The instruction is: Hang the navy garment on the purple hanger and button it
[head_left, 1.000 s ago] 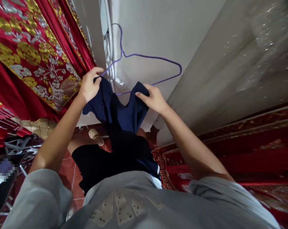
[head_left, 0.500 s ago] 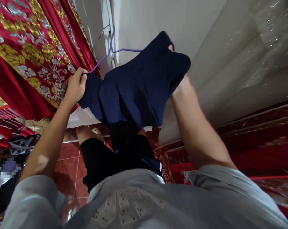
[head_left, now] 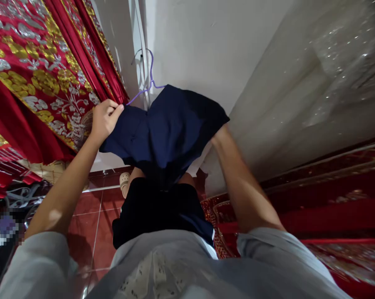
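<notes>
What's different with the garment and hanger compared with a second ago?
The navy garment has been drawn up and rightward, covering the right arm of the purple hanger, which was bare. The hanger's hook sits lower and slightly left. The right hand has moved right and is now mostly hidden by cloth; its grip can't be told. The left hand shifted left but still holds the garment's left side.

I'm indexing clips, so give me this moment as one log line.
left hand: holding navy garment | right hand: mostly hidden by garment | purple hanger: partly covered
</notes>
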